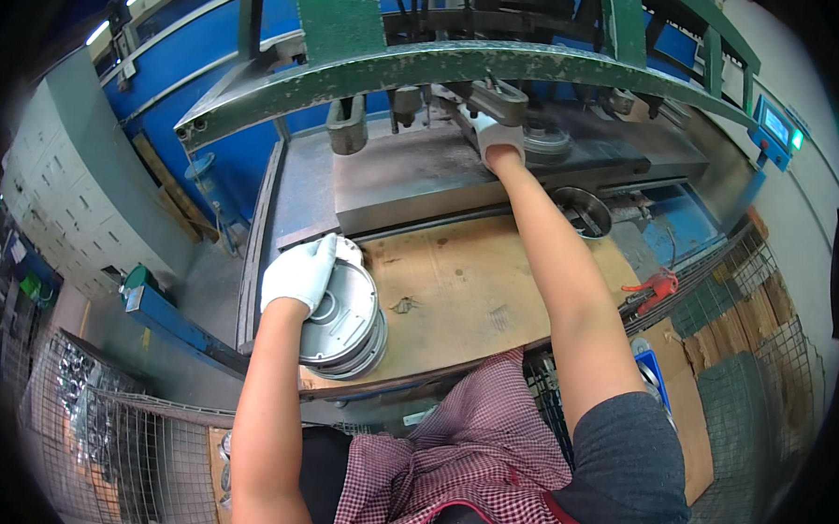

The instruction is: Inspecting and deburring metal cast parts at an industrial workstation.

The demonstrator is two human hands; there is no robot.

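My left hand (297,277) is pinching the topmost metal cover (349,317) at the wooden board's (456,282) left end — lifting level would suit; beneath the green press (541,61), I can't tell my right hand's (496,138) grip.

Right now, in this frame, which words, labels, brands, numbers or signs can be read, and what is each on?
None can be read.
Lit screen at the right: too small.
Pale label on the blue post: too small.
Grey cabinet: small marks on its front, too blurred.
Stacked metal parts at the left hand: no lettering discernible.
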